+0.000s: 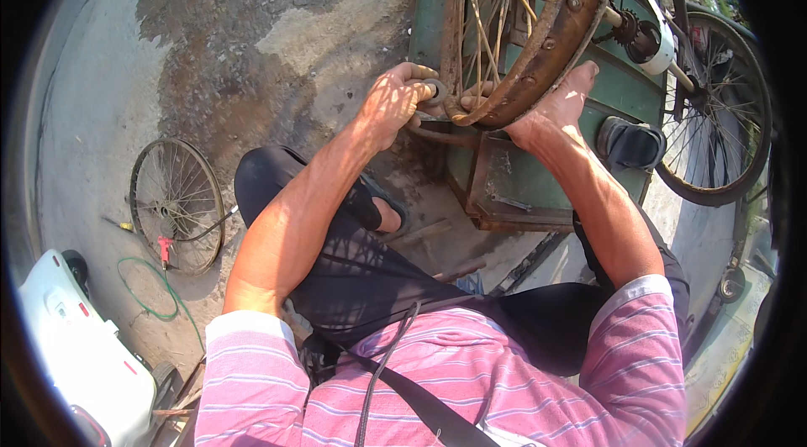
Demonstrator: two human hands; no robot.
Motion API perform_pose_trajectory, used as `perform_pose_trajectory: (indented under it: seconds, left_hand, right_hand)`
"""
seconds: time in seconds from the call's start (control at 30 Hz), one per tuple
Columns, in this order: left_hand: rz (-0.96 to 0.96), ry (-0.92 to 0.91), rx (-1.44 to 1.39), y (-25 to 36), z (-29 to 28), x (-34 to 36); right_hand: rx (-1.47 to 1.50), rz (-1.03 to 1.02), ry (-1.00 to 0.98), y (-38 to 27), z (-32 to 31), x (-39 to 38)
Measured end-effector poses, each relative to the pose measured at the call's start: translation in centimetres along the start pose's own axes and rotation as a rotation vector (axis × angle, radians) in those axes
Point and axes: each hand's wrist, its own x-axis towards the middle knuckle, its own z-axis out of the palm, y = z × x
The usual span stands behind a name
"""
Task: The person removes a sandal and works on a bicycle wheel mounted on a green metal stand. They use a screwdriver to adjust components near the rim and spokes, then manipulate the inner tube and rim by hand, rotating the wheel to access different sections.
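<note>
Left hand (393,102) pinches a small metal ring (435,91) against the rusty wheel rim (551,52), right hand (561,107) gripping that rim at three o'clock, rim arcing toward one o'clock

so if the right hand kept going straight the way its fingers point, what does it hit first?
Probably the rusty wheel rim: the right hand already rests against its lower edge, fingers aimed up and forward. Behind that are the spokes and the green cart frame; depth is unclear.

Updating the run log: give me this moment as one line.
left hand: grips tool at rusty wheel rim | right hand: steadies rim | spare wheel: flat on ground
</note>
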Motion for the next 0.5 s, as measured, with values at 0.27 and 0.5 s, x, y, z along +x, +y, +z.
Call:
perform_pose_trajectory:
  seconds: [0.27,0.5]
  left_hand:
    - [0.163,0.005,0.139,-0.7,0.2,0.2]
    - [0.209,0.079,0.454,-0.6,0.7,0.0]
  right_hand:
    - [-0.826,0.290,0.375,6.4,-6.1,-0.1]
    - [-0.336,0.447,0.349,7.8,-6.8,-0.2]
